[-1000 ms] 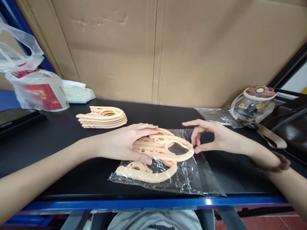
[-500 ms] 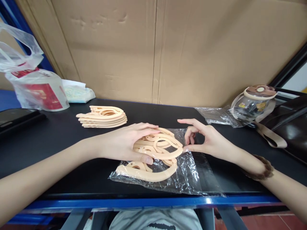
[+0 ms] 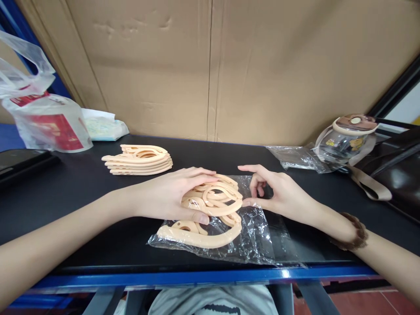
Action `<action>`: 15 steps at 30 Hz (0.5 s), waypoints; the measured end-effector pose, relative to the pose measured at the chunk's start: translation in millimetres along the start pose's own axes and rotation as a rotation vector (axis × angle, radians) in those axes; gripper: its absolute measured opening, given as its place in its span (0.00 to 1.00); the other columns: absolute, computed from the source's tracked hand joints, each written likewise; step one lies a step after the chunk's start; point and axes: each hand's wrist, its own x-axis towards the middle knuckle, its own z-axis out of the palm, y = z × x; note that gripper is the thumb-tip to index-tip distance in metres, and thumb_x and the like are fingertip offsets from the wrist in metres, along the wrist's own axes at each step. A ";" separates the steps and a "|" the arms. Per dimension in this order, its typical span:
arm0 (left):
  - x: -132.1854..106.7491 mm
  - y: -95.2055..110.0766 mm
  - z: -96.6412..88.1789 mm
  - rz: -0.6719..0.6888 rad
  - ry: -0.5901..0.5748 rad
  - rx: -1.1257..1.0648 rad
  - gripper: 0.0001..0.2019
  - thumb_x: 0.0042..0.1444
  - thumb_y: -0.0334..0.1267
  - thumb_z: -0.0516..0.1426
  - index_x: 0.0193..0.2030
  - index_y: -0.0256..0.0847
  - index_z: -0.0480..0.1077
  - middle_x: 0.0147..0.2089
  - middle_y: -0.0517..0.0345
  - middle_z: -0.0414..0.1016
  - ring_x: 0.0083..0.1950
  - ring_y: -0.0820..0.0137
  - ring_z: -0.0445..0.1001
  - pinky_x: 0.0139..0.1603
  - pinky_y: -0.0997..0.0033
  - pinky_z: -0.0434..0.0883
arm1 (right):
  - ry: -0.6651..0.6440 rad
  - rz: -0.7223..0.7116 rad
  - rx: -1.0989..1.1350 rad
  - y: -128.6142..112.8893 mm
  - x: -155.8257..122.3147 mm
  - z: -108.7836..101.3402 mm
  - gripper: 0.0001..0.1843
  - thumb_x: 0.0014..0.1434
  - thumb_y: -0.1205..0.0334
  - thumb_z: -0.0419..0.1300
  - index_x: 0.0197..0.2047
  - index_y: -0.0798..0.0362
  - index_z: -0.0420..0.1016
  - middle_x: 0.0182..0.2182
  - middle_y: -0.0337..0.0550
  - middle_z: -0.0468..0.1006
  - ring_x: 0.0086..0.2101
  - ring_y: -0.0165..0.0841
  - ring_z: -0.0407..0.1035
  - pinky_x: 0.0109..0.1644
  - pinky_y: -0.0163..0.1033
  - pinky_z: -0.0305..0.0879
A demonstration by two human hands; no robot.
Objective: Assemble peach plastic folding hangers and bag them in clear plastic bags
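Note:
Several beige plastic folding hangers [image 3: 203, 238] lie overlapping on and partly in a clear plastic bag [image 3: 254, 236] in front of me. My left hand [image 3: 169, 194] rests over their left side, its thumb at the near edge and its fingers curved across the top. At the pile's right end is my right hand [image 3: 272, 188]. Its thumb tip touches the end of an upper hanger, the index finger is stretched out and the other fingers are curled with a gap to the thumb. Whether the bag's film covers every hanger I cannot tell.
A neat stack of folded hangers [image 3: 138, 162] stands behind my left hand. At the back left are a tissue pack [image 3: 103, 127], a white tub in a carrier bag [image 3: 54, 129] and a black device [image 3: 24, 164]. Another clear bag [image 3: 295, 157], a bottle [image 3: 346, 142] and a dark bag [image 3: 393, 170] lie right.
My right hand has moved slightly left, and the upper hanger at its thumb has shifted left with it. My left hand stays in place on the pile.

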 end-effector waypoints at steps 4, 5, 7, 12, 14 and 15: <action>-0.1 -1.0 -0.6 0.003 0.008 -0.020 0.39 0.52 0.61 0.58 0.68 0.51 0.56 0.71 0.55 0.55 0.69 0.56 0.56 0.67 0.57 0.57 | -0.030 0.018 -0.062 5.9 -1.0 -11.4 0.33 0.55 0.43 0.62 0.60 0.45 0.63 0.28 0.34 0.76 0.27 0.30 0.68 0.33 0.37 0.63; -0.2 -1.3 -1.0 -0.002 0.005 -0.023 0.39 0.52 0.61 0.58 0.68 0.51 0.55 0.71 0.55 0.54 0.69 0.56 0.55 0.67 0.56 0.57 | -0.025 0.029 -0.079 8.9 -1.0 -15.7 0.31 0.55 0.42 0.61 0.58 0.45 0.65 0.29 0.35 0.76 0.28 0.31 0.68 0.33 0.37 0.63; -0.4 -1.6 -2.2 -0.010 0.002 -0.024 0.39 0.52 0.60 0.58 0.68 0.52 0.53 0.71 0.55 0.54 0.70 0.55 0.54 0.68 0.55 0.56 | 0.010 0.044 -0.121 16.2 -0.8 -24.5 0.25 0.58 0.42 0.58 0.54 0.46 0.70 0.31 0.38 0.76 0.29 0.32 0.69 0.34 0.38 0.63; 0.6 -2.8 -4.2 -0.006 0.106 -0.027 0.35 0.54 0.56 0.59 0.67 0.50 0.56 0.69 0.53 0.57 0.67 0.57 0.58 0.65 0.58 0.59 | 0.085 0.165 -0.280 34.8 -0.1 -36.7 0.21 0.62 0.44 0.54 0.49 0.48 0.73 0.31 0.41 0.77 0.30 0.34 0.69 0.34 0.40 0.62; 1.8 -4.2 -2.8 0.008 0.138 -0.019 0.32 0.57 0.55 0.57 0.66 0.50 0.58 0.68 0.54 0.59 0.67 0.58 0.59 0.65 0.59 0.59 | 0.063 0.266 -0.241 38.2 -0.3 -36.8 0.23 0.61 0.42 0.54 0.51 0.49 0.71 0.25 0.38 0.76 0.25 0.33 0.69 0.32 0.40 0.63; 2.5 -4.9 -1.9 0.025 0.136 -0.014 0.30 0.58 0.54 0.56 0.65 0.50 0.58 0.68 0.55 0.60 0.68 0.59 0.58 0.66 0.59 0.58 | 0.031 0.318 -0.171 38.3 -0.5 -36.1 0.25 0.60 0.41 0.54 0.52 0.50 0.69 0.22 0.37 0.76 0.23 0.32 0.69 0.31 0.39 0.63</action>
